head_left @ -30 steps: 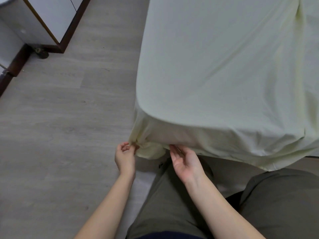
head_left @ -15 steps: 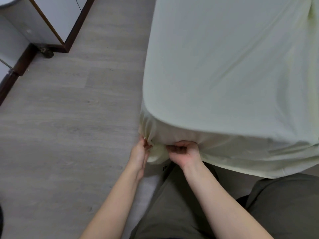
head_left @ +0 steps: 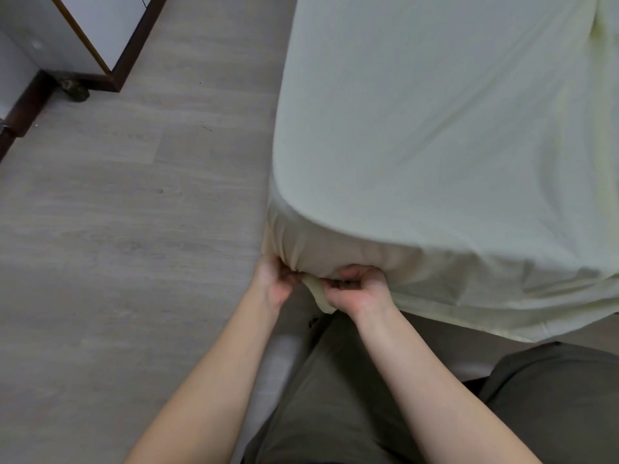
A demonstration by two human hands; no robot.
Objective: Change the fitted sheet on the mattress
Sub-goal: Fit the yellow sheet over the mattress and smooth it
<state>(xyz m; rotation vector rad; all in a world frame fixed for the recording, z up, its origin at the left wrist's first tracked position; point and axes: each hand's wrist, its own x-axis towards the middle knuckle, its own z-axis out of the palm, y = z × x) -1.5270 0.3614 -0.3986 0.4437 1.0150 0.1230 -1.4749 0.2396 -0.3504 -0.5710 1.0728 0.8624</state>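
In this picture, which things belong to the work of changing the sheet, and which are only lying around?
Belong to the job: sheet, gripped at the bed corner by left hand and right hand.
Only around: floor, cabinet, small dark object beside its base, the person's trousers.

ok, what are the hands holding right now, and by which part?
The pale green fitted sheet, by its bunched hem at the near corner. Left hand and right hand each grip it there, side by side.

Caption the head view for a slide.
Left hand and right hand grip the pale fitted sheet at its gathered near corner.
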